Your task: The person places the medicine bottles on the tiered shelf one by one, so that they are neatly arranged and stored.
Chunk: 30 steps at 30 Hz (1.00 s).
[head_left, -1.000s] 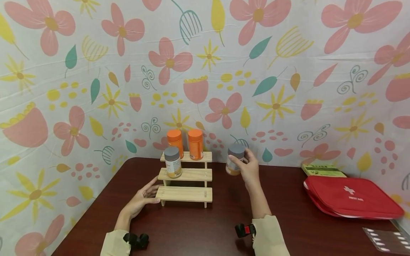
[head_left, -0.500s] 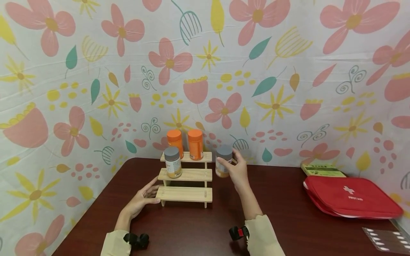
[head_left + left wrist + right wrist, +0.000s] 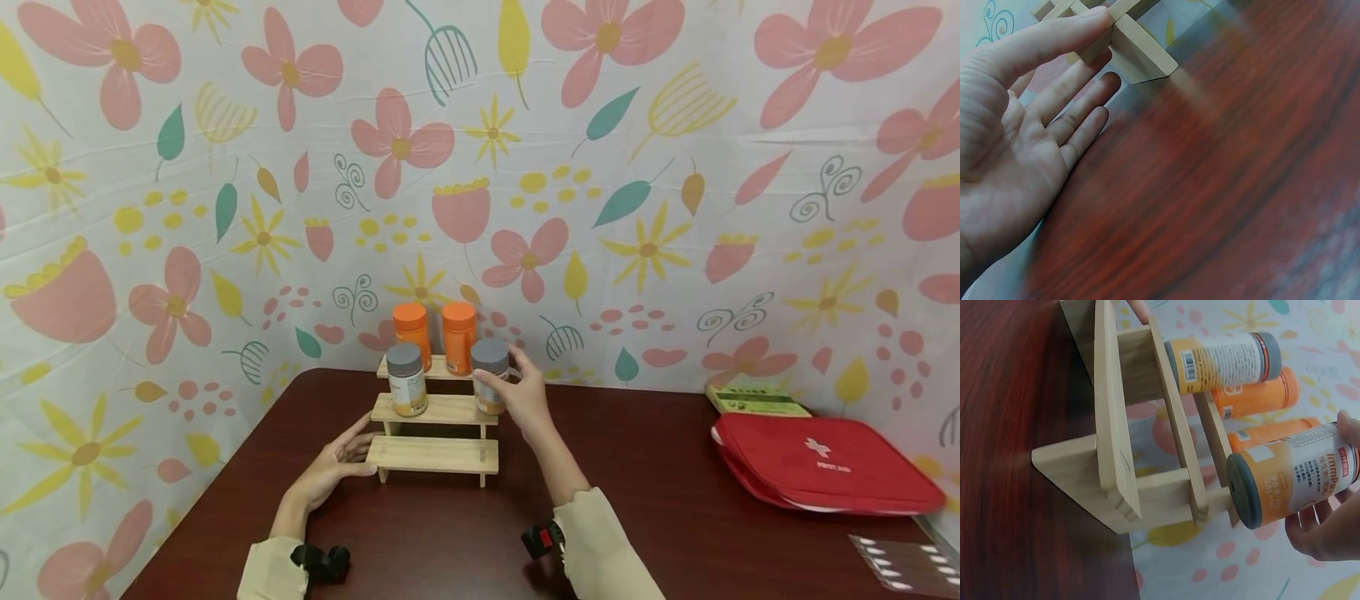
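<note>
My right hand grips a grey-lidded supplement bottle from its right side, over the right end of a three-step wooden rack. In the right wrist view the bottle's grey base shows a gap from the middle step. A matching grey-lidded bottle stands upright at that step's left end. Two orange bottles stand on the top step. At the rack's left side rests my left hand, thumb touching the bottom step's end, other fingers loosely extended.
The rack stands on a dark red-brown table before a flower-patterned cloth. To the right lie a red first aid pouch, a yellow-green box partly behind it, and a clear sheet with white marks.
My right hand has carried the grey-lidded bottle leftward, from beside the rack to over the middle step's right end. The left hand stays at the rack's left side.
</note>
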Motion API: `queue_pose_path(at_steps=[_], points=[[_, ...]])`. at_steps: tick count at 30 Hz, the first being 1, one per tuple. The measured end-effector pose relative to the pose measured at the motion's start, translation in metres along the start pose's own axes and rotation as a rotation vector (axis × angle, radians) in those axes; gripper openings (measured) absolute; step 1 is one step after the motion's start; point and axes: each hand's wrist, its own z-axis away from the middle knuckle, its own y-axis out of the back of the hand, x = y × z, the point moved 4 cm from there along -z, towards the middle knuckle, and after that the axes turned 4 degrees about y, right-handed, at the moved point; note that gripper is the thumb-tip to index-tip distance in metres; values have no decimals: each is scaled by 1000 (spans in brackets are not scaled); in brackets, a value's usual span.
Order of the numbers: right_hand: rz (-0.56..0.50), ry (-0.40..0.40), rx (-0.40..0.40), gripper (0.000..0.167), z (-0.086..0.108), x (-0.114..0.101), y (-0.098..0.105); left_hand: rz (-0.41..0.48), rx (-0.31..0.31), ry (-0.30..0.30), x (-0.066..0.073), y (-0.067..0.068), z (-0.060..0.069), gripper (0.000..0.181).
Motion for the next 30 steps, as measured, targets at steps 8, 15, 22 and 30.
queue_pose_path(at_steps=[8, 15, 22, 30], points=[[-13, -22, -32, 66, 2, 1, -18, -11, 11, -1, 1, 1, 2, 93], [-37, -41, -21, 68, 1, 2, -28, 10, -5, -9, 2, -1, 2, 94], [-16, -26, -16, 65, -2, 7, -35, 0, -7, -16, 0, 0, 1, 94], [-51, -50, -26, 65, -4, 12, -39, 17, -1, -1, 0, -1, 0, 95]])
